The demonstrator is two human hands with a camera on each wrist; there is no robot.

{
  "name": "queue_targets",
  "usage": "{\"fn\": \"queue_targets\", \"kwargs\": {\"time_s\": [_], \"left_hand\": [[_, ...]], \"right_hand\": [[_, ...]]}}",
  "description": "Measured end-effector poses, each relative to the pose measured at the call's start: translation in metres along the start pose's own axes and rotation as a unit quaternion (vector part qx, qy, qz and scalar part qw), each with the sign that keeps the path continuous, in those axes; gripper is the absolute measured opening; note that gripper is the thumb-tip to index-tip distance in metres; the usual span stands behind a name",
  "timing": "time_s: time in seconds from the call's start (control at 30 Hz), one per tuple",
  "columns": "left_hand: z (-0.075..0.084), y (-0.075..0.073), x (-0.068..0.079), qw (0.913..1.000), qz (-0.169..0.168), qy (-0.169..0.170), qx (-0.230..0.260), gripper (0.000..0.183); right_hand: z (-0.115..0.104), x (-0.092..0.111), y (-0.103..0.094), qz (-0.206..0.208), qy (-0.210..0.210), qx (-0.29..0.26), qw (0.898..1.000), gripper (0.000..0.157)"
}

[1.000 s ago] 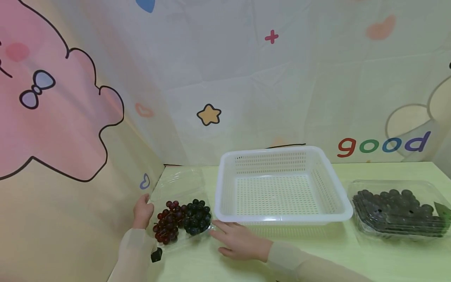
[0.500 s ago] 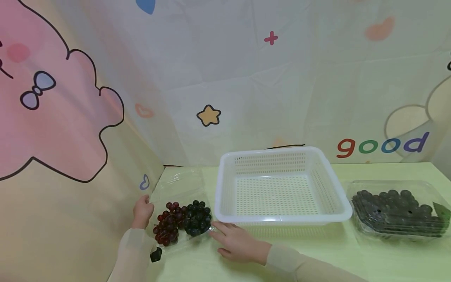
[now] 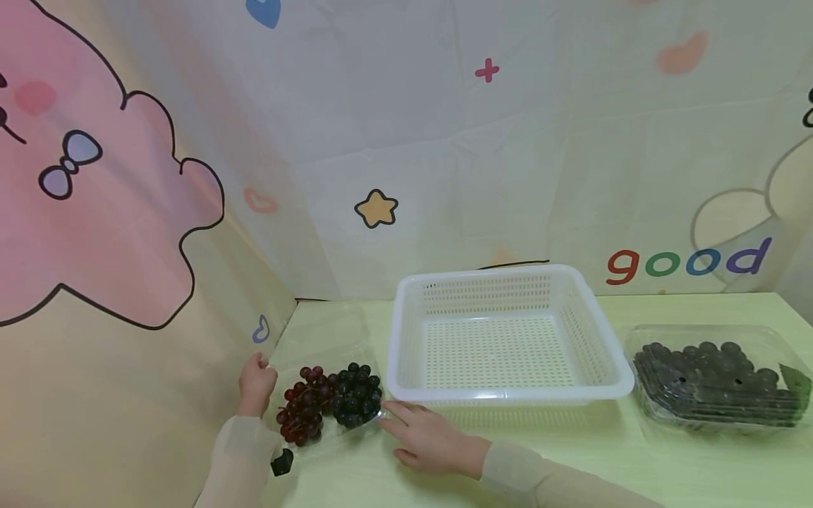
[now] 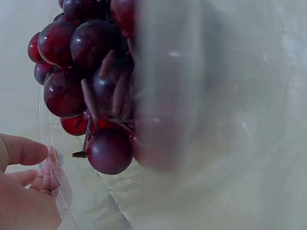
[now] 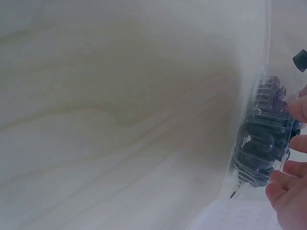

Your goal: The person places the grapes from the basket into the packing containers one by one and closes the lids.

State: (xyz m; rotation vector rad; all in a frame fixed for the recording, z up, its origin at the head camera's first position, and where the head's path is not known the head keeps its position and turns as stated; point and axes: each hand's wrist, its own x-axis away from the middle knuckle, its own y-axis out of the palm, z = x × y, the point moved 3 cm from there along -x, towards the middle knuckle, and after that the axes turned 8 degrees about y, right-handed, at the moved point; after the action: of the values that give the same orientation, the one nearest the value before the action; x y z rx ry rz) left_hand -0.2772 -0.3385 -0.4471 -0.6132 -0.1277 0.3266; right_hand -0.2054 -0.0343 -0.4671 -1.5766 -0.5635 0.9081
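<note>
On the left of the table stands a clear plastic box [image 3: 343, 439] with its lid [image 3: 330, 331] folded back. A bunch of red grapes [image 3: 303, 415] lies in it beside a bunch of black grapes [image 3: 357, 401]. My left hand [image 3: 257, 386] pinches the box's left edge between thumb and fingers, seen through the clear wall in the left wrist view beside the red grapes [image 4: 91, 86]. The right hand [image 3: 435, 441] touches the box's right front corner with its fingers stretched out. In the right wrist view those fingers [image 5: 300, 143] lie along the box's wall.
A white perforated basket [image 3: 508, 393] stands right of the box. Farther right sits a closed clear container [image 3: 718, 416] of dark grapes. A small black object [image 3: 282, 462] is near the left sleeve. A printed cloth [image 3: 470, 162] hangs behind the table.
</note>
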Motion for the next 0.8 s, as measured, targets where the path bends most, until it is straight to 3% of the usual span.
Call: {"fn": "queue_targets", "kwargs": {"time_s": [0.27, 0.5, 0.67, 0.8], "left_hand": [[-0.0028, -0.0010, -0.0007, 0.9996, 0.023, 0.011, -0.011, 0.064], [-0.0035, -0.0017, -0.0009, 0.9992, 0.017, 0.012, -0.033, 0.051], [-0.0059, 0.0004, -0.0011, 0.9987, 0.051, 0.005, 0.005, 0.046], [-0.0077, 0.0011, 0.0003, 0.9974, 0.055, -0.004, 0.047, 0.050]], "right_hand": [[-0.0004, 0.0008, -0.0019, 0.009, -0.008, -0.008, 1.000, 0.048], [-0.0002, 0.0007, -0.0005, 0.013, -0.009, -0.010, 1.000, 0.049], [-0.0005, 0.0008, -0.0005, 0.024, -0.012, -0.009, 1.000, 0.048], [-0.0002, 0.0008, -0.0012, 0.028, -0.015, -0.012, 0.999, 0.048]]}}
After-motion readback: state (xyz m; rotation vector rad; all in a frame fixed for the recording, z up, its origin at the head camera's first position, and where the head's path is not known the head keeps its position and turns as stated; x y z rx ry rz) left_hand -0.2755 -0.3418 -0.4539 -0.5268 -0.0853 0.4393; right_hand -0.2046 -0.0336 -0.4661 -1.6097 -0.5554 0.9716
